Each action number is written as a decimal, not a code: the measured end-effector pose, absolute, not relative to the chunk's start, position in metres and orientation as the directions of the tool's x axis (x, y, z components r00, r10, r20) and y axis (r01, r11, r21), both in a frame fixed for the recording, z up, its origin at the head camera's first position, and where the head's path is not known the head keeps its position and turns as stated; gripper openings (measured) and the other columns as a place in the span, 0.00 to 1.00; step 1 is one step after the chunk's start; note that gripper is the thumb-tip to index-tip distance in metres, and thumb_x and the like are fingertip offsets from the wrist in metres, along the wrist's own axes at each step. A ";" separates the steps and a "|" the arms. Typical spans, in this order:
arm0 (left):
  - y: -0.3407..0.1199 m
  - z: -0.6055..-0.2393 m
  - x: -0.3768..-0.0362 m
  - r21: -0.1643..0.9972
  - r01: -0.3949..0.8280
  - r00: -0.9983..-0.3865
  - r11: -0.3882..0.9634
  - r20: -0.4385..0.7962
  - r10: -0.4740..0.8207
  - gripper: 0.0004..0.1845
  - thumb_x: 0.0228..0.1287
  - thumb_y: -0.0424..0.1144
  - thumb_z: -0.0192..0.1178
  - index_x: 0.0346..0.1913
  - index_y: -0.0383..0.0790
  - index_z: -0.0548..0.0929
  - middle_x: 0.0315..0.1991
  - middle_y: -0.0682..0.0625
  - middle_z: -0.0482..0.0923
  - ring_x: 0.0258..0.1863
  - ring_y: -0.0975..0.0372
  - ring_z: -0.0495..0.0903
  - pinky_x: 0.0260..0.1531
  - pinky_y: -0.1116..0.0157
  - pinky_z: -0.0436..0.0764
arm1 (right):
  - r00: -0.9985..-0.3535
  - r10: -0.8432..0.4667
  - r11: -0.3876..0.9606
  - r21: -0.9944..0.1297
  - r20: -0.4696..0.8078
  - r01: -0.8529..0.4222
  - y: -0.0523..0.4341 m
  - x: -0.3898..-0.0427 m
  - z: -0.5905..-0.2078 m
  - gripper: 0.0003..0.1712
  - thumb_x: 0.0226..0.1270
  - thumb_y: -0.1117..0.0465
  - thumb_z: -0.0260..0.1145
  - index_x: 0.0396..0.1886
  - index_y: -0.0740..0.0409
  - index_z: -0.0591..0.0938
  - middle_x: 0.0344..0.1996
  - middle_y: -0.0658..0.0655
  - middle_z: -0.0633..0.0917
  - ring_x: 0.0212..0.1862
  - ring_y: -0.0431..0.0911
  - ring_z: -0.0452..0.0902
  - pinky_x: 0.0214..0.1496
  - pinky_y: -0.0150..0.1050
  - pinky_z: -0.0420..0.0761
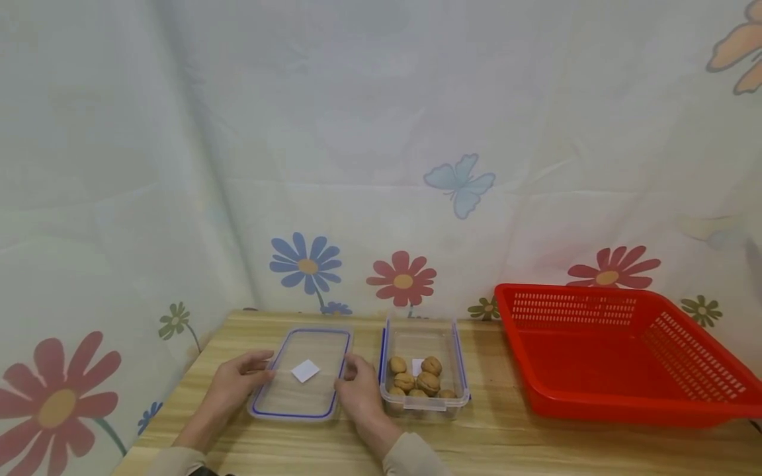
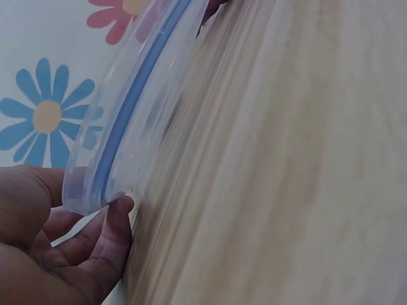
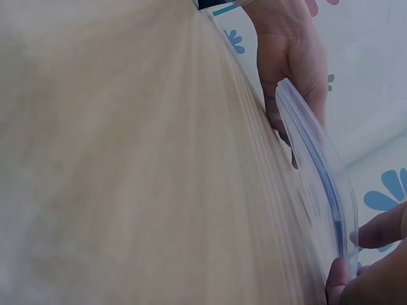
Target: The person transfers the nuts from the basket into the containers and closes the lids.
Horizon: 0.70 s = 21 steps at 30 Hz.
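Note:
In the head view a clear plastic lid [image 1: 280, 396] with a blue seal lies level at or just above the table, between my hands. My left hand [image 1: 236, 381] pinches its left edge; the left wrist view shows the thumb [image 2: 118, 219] under the rim. At the opposite edge my right hand [image 1: 362, 390] grips the lid, with thumb and finger on either side of the rim in the right wrist view. A white paper square [image 1: 305, 371] shows in the lid's middle. Right of it stands a clear container [image 1: 419, 337] with several walnuts [image 1: 428, 383] at its near end.
A large red plastic basket [image 1: 619, 406] stands at the right of the wooden table [image 1: 494, 436]. Behind the table hangs a pale curtain [image 1: 357, 132] with printed flowers and butterflies. The container stands close beside my right hand.

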State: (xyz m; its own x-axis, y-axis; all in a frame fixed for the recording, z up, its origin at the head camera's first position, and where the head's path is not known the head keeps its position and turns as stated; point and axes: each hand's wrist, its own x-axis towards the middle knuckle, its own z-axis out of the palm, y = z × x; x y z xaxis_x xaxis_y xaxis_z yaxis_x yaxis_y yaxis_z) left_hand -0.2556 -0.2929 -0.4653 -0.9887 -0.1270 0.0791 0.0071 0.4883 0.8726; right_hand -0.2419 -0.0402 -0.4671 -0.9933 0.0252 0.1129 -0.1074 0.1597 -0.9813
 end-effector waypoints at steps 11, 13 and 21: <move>-0.300 -0.457 -0.254 0.866 -0.006 -0.988 0.501 0.072 -0.136 0.25 0.69 0.35 0.72 0.66 0.29 0.82 0.55 0.35 0.86 0.52 0.51 0.84 0.42 0.71 0.83 | -0.993 -0.008 0.120 -0.986 0.117 -0.117 -0.040 -0.239 -0.459 0.31 0.59 0.75 0.71 0.65 0.70 0.81 0.50 0.58 0.85 0.48 0.47 0.80 0.50 0.43 0.85; -0.301 -0.455 -0.254 0.872 -0.006 -0.988 0.490 0.069 -0.135 0.25 0.71 0.35 0.71 0.67 0.29 0.81 0.55 0.35 0.85 0.50 0.54 0.84 0.42 0.70 0.83 | -0.992 -0.012 0.126 -0.984 0.127 -0.127 -0.040 -0.238 -0.455 0.31 0.59 0.74 0.71 0.66 0.69 0.81 0.51 0.58 0.84 0.48 0.46 0.80 0.49 0.42 0.85; -0.303 -0.436 -0.252 0.900 -0.009 -0.992 0.435 0.048 -0.119 0.26 0.73 0.36 0.70 0.69 0.30 0.79 0.58 0.36 0.84 0.46 0.62 0.83 0.44 0.68 0.84 | -0.980 -0.069 0.124 -0.973 0.187 -0.194 -0.034 -0.233 -0.432 0.31 0.63 0.73 0.70 0.68 0.68 0.79 0.55 0.59 0.80 0.51 0.48 0.79 0.46 0.37 0.85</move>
